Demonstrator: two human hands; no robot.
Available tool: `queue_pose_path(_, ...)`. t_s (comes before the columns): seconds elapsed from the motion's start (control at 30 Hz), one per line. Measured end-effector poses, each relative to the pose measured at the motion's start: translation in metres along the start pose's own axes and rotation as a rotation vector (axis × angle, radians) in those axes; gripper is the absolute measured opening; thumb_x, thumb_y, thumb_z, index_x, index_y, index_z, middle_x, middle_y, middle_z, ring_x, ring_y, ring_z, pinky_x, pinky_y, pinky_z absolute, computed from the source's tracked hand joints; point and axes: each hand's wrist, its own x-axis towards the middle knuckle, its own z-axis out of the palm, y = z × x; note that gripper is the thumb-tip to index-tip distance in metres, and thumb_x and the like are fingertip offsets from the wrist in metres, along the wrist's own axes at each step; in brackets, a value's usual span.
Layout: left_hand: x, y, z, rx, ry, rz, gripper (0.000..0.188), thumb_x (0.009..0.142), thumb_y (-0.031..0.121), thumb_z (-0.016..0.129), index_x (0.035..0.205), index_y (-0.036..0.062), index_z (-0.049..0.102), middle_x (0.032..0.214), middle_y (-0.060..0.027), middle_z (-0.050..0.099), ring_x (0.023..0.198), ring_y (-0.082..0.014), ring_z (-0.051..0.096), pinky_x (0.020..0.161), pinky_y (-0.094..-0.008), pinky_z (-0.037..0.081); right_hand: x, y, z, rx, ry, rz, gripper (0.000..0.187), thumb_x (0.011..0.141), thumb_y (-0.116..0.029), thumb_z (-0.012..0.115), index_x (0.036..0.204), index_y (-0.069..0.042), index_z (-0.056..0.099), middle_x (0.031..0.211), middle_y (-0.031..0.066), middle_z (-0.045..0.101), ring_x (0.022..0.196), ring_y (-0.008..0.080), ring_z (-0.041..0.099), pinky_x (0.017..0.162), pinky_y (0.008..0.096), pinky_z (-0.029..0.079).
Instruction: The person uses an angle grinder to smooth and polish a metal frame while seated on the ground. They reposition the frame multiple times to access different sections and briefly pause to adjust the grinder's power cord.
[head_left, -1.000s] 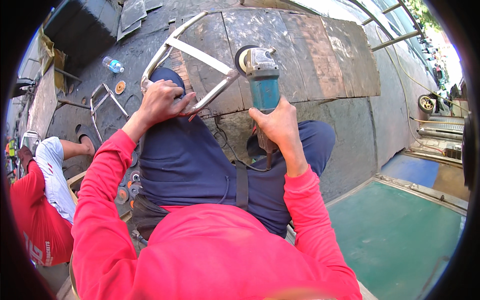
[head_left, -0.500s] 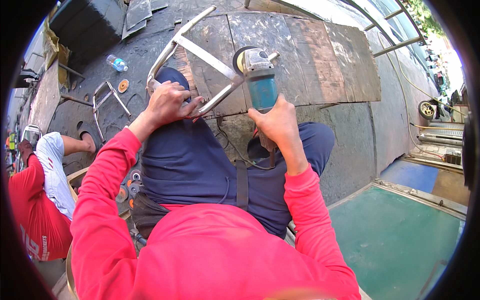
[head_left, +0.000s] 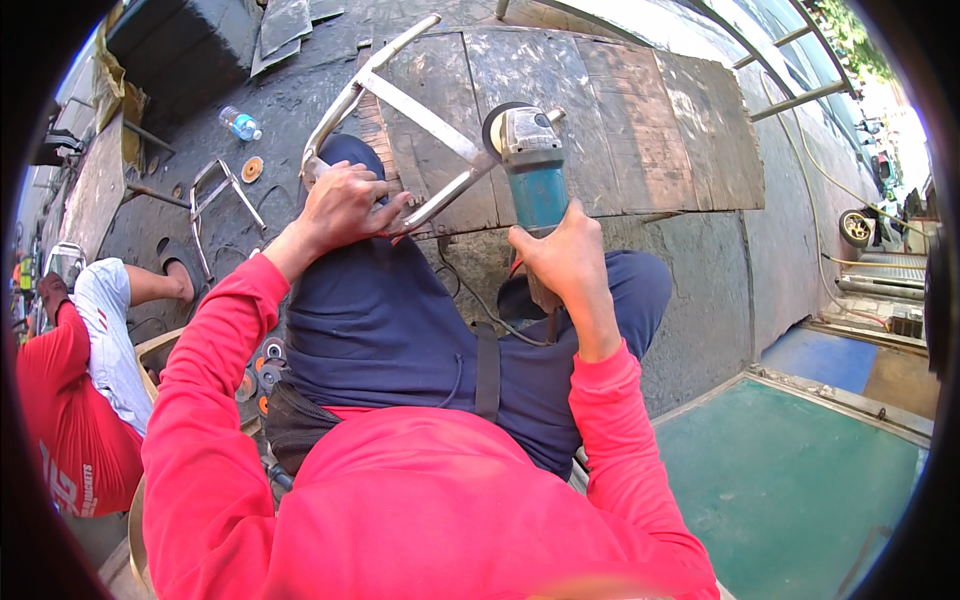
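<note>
My right hand (head_left: 562,252) is wrapped round the body of a teal and grey angle grinder (head_left: 538,180). The grinder's disc faces left, right against the side bar of a bent metal tube frame (head_left: 425,118); whether it touches I cannot tell. My left hand (head_left: 347,208) grips the near end of that frame over my left knee. The frame has a flat crossbar and leans across the near left part of a worn wooden board (head_left: 540,80). From the grinder's rear a cord (head_left: 478,312) runs back between my legs.
At the left sits a person in a red shirt (head_left: 75,410). A similar metal frame (head_left: 215,205), a plastic bottle (head_left: 240,124) and an orange disc (head_left: 252,169) lie on the ground. Several discs (head_left: 268,370) are by my left hip. A green panel (head_left: 790,480) is at the right.
The grinder in my right hand has shifted slightly right and down along the frame's bar. My left hand keeps its hold, and the whole view has moved a little.
</note>
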Motion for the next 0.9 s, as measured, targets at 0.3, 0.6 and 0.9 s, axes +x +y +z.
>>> queue_pose_path(0.3,-0.001,0.001,0.003,0.036,0.014,0.039,0.034,0.088,0.034,0.068,0.069,0.0063,0.072,0.060,-0.0126,0.061,0.061,-0.0273,0.062,0.063,-0.0388,0.046,0.005,0.000,0.006,-0.050,-0.009,-0.026,0.063,0.069,-0.036,0.077,0.098,0.014,0.055,0.088,0.0348,0.066,0.087,0.0453,0.069,0.079,0.0465,0.056)
queue_pose_path(0.6,0.001,0.002,0.000,-0.025,0.015,-0.023,0.029,0.087,0.031,0.069,0.073,0.0058,0.074,0.061,-0.0126,0.064,0.063,-0.0269,0.063,0.065,-0.0386,0.048,0.004,0.009,0.007,0.299,0.063,0.015,0.051,0.067,-0.030,0.081,0.093,0.010,0.062,0.084,0.0272,0.070,0.081,0.0379,0.072,0.075,0.0420,0.056)
queue_pose_path(0.9,0.002,0.004,-0.004,-0.026,-0.018,-0.057,0.027,0.086,0.029,0.069,0.075,0.0051,0.075,0.065,-0.0126,0.067,0.064,-0.0268,0.065,0.063,-0.0388,0.049,-0.003,0.020,0.004,0.277,0.098,-0.010,0.042,0.069,-0.029,0.082,0.092,0.003,0.068,0.076,0.0152,0.072,0.071,0.0235,0.072,0.069,0.0350,0.055)
